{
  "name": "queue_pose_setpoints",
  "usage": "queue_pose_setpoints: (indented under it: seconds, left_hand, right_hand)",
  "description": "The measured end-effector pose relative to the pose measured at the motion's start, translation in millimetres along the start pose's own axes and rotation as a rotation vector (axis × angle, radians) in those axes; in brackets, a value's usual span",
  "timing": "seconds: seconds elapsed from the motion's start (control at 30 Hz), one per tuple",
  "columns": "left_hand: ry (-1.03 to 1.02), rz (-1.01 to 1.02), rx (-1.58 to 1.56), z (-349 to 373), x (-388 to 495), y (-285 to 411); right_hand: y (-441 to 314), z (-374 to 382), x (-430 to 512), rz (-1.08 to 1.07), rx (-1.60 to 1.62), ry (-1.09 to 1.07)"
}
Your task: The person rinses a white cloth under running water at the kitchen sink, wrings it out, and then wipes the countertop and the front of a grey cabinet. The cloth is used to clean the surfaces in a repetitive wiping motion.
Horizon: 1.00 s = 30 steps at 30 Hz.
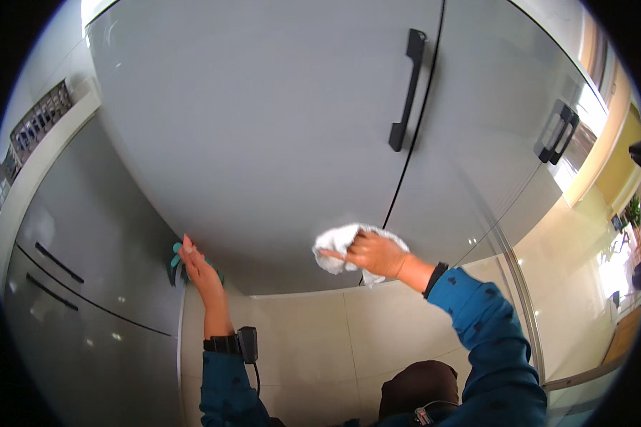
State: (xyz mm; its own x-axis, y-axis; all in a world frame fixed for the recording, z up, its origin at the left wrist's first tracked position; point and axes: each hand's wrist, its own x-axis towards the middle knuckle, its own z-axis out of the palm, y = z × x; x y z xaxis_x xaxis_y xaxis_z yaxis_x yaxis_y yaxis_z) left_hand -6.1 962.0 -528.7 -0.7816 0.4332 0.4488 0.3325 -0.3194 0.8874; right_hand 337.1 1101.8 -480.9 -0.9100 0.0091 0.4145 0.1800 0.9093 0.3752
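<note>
My right hand [376,253] is closed on a crumpled white cloth [336,237] and presses it to the lower part of a glossy grey cabinet door [278,133]. At the left, my left hand [200,267] is raised near the door's lower left corner, over a green object [177,256] that is mostly hidden behind it. Whether that hand grips the green object cannot be told. A long black handle [408,91] runs beside the gap between this door and the right-hand one [481,128].
Grey drawers with black bar handles [59,261] stand at the left, below a pale counter [48,144] with a patterned basket [40,117]. Another black handle [558,133] is at the right. A metal-edged glass panel [518,288] rises near my right arm, above the beige tiled floor [304,331].
</note>
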Motion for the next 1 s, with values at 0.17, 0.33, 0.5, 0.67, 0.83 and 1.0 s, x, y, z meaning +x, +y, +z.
queue_pose_setpoints:
  seconds: [0.17, 0.33, 0.5, 0.67, 0.83, 1.0]
  left_hand:
    - [0.007, -0.114, -0.061, 0, -2, 12]
    - [0.039, -0.167, -0.141, -1, -2, 18]
    - [0.074, -0.174, -0.08, -5, 0, 3]
    - [0.079, -0.332, -0.092, -9, -3, -17]
    - [0.109, -0.489, -0.162, -15, -11, -26]
    - [0.077, -0.437, -0.154, -21, -9, -34]
  right_hand:
    - [50, -79, 96, 0.172, -0.299, 0.292]
    - [35, -46, 93, 0.132, -0.35, 0.392]
    - [-22, 92, -39, -0.256, 0.159, -0.415]
    - [-8, 89, -46, -0.406, 0.045, -0.462]
    - [22, -33, 119, -0.094, -0.208, 0.139]
    - [25, -51, 175, 0.081, -0.396, 0.451]
